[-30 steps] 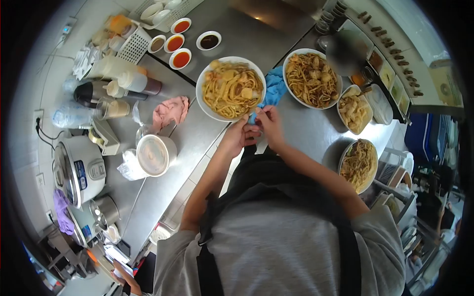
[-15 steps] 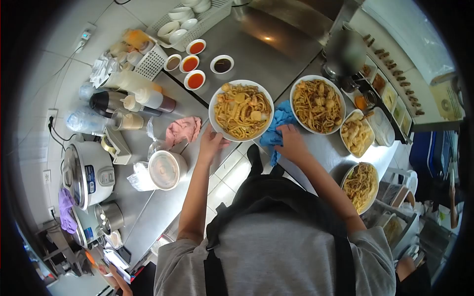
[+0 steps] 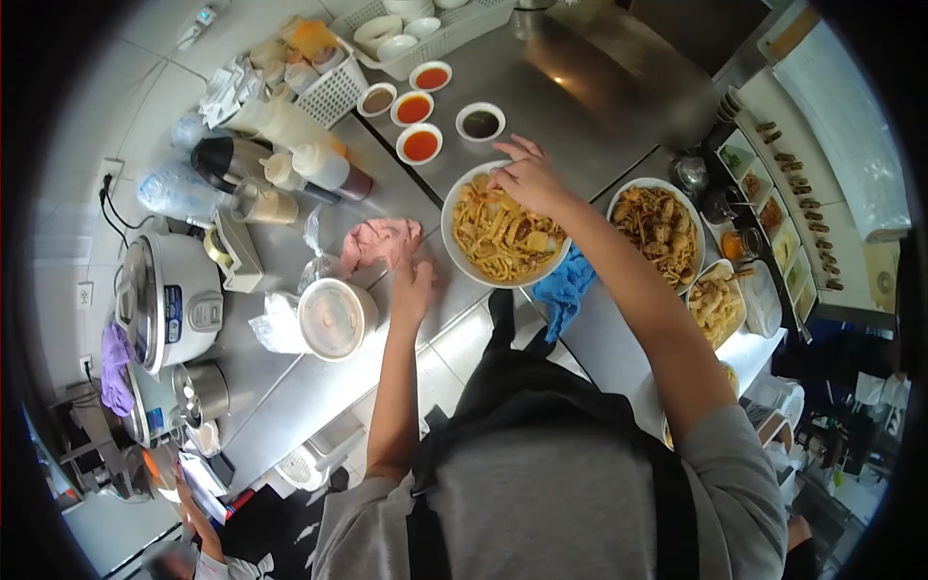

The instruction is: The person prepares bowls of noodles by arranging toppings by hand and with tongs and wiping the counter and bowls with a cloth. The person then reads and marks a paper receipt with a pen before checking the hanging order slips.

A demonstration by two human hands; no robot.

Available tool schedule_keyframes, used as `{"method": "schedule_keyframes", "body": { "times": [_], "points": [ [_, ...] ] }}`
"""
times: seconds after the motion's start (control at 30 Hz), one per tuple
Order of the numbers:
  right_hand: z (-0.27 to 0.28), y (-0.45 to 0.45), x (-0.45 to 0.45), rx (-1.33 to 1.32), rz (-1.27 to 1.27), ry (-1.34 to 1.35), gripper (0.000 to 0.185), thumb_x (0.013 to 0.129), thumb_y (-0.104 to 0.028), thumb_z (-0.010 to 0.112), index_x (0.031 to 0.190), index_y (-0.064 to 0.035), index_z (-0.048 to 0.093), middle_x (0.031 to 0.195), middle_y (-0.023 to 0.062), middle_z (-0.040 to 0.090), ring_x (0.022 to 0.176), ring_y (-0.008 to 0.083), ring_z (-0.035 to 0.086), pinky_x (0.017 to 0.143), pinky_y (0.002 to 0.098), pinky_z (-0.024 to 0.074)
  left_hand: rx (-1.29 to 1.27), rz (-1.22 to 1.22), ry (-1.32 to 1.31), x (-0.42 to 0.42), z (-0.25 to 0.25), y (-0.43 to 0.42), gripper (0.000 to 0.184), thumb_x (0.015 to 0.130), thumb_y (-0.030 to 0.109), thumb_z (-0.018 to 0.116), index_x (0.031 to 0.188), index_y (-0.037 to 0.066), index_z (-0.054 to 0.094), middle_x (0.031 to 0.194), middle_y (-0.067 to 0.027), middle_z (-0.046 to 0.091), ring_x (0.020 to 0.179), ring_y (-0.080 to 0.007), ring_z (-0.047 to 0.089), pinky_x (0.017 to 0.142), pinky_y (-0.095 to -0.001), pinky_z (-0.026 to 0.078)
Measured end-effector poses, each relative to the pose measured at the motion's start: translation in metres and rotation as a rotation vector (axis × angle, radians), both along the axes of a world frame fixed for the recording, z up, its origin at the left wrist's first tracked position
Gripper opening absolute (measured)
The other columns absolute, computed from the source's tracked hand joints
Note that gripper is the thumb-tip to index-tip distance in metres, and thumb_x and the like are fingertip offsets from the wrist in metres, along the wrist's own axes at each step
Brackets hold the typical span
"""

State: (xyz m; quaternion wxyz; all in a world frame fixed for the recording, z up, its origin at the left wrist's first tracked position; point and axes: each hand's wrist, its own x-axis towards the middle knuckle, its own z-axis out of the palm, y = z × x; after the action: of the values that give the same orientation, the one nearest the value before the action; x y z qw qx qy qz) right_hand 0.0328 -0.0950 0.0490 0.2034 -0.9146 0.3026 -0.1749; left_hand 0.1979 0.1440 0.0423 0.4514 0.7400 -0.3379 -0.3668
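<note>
A white bowl of noodles (image 3: 503,232) with chunky toppings sits on the steel counter in front of me. My right hand (image 3: 532,182) reaches over its upper rim. Thumb and a finger come together at the food while the other fingers stretch out; anything pinched is too small to make out. My left hand (image 3: 414,290) rests left of the bowl, fingers loosely apart, by the edge of a pink cloth (image 3: 382,242). Whether it touches the cloth is unclear. A blue cloth (image 3: 565,290) lies just right of the bowl, partly under its rim.
Small sauce dishes (image 3: 420,145) stand beyond the bowl. A second noodle bowl (image 3: 657,237) and a dish of fried pieces (image 3: 715,304) are to the right. Left are a lidded tub (image 3: 336,319), squeeze bottles (image 3: 329,172) and a rice cooker (image 3: 169,304). Another person's arm (image 3: 198,517) shows lower left.
My right hand has left the blue cloth and moved up over the noodle bowl. My left hand has come off the bowl's rim, toward the pink cloth. The camera view has shifted.
</note>
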Motion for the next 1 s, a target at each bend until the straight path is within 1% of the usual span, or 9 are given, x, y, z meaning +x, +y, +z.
{"method": "schedule_keyframes", "body": {
  "times": [0.23,0.33,0.4,0.47,0.57,0.7,0.77,0.83,1.0],
  "points": [
    [0.07,0.051,-0.049,-0.063,-0.149,-0.318,0.019,0.09,-0.023,0.055,0.088,-0.0077,0.067,0.106,0.0097,0.06,0.102,0.0277,0.054,0.087,0.0392,0.0441,-0.078,0.127,-0.057,-0.005,0.003,0.006,0.041,0.093,0.022,0.045,0.132,0.01,0.047,0.096,-0.0081,0.061,0.077,-0.0142,0.059,0.065,-0.0267,0.05],
    [0.086,0.114,-0.103,0.254,-0.238,0.026,0.014,0.083,-0.021,0.062,0.081,-0.0069,0.061,0.076,0.0124,0.058,0.071,0.0288,0.059,0.063,0.0388,0.0481,-0.06,0.027,-0.242,-0.005,-0.017,0.001,0.041,0.091,0.019,0.043,0.129,0.004,0.048,0.102,-0.019,0.061,0.083,-0.0293,0.061,0.076,-0.0393,0.049],
    [0.042,0.159,-0.136,0.217,-0.02,0.088,0.015,0.077,-0.02,0.066,0.086,-0.0088,0.063,0.093,0.0137,0.059,0.094,0.0316,0.056,0.082,0.0435,0.0453,0.047,-0.159,-0.277,-0.023,-0.01,-0.006,0.041,0.094,0.025,0.042,0.128,0.003,0.046,0.096,-0.0253,0.06,0.088,-0.0385,0.06,0.08,-0.046,0.047],
    [0.021,0.178,-0.148,0.151,0.018,0.169,0.037,0.073,-0.015,0.065,0.109,-0.0067,0.062,0.11,0.0144,0.055,0.109,0.0322,0.048,0.093,0.0443,0.04,0.093,-0.174,-0.17,-0.032,-0.012,-0.015,0.045,0.095,0.026,0.039,0.132,0.001,0.038,0.075,-0.0214,0.062,0.069,-0.0369,0.063,0.066,-0.0463,0.049],
    [-0.018,0.161,-0.153,0.049,0.03,0.007,0.028,0.075,-0.012,0.061,0.103,-0.0095,0.064,0.104,0.012,0.057,0.092,0.0291,0.058,0.08,0.0427,0.0487,0.081,-0.152,-0.125,-0.028,0.003,-0.027,0.043,0.091,0.022,0.044,0.128,-0.001,0.04,0.067,-0.0193,0.061,0.062,-0.0315,0.064,0.06,-0.0457,0.049],
    [0.008,0.129,-0.107,0.167,-0.28,0.293,0.014,0.083,-0.013,0.056,0.088,-0.0036,0.066,0.095,0.0179,0.061,0.084,0.0375,0.063,0.072,0.047,0.0523,-0.037,-0.288,-0.689,0.013,-0.023,-0.048,0.042,0.089,0.019,0.046,0.126,-0.001,0.045,0.067,-0.0191,0.062,0.059,-0.0301,0.064,0.058,-0.042,0.05],
    [-0.006,0.082,-0.101,0.196,-0.22,0.501,0.014,0.083,-0.01,0.053,0.086,-0.0001,0.063,0.088,0.02,0.065,0.08,0.0383,0.065,0.07,0.0466,0.0533,0.032,-0.409,-0.537,0.026,0.0,-0.06,0.042,0.089,0.02,0.046,0.126,0.0,0.046,0.068,-0.0192,0.062,0.059,-0.0292,0.064,0.058,-0.0409,0.051],
    [0.025,0.043,-0.081,0.183,-0.417,0.418,0.016,0.08,-0.015,0.063,0.085,0.0005,0.061,0.086,0.0229,0.065,0.084,0.0397,0.063,0.071,0.0486,0.0514,0.052,-0.474,-0.465,0.037,0.009,-0.068,0.041,0.09,0.02,0.046,0.127,0.002,0.046,0.067,-0.0186,0.062,0.056,-0.0281,0.063,0.056,-0.0399,0.051],
    [0.003,-0.044,-0.054,0.305,-0.248,-0.089,0.024,0.08,-0.02,0.07,0.096,-0.0036,0.065,0.089,0.0163,0.068,0.081,0.0318,0.065,0.074,0.0381,0.0516,0.143,-0.528,-0.394,0.035,0.029,-0.093,0.041,0.094,0.019,0.043,0.133,0.005,0.045,0.059,-0.0156,0.06,0.047,-0.0261,0.06,0.05,-0.0377,0.05]
  ]
}}
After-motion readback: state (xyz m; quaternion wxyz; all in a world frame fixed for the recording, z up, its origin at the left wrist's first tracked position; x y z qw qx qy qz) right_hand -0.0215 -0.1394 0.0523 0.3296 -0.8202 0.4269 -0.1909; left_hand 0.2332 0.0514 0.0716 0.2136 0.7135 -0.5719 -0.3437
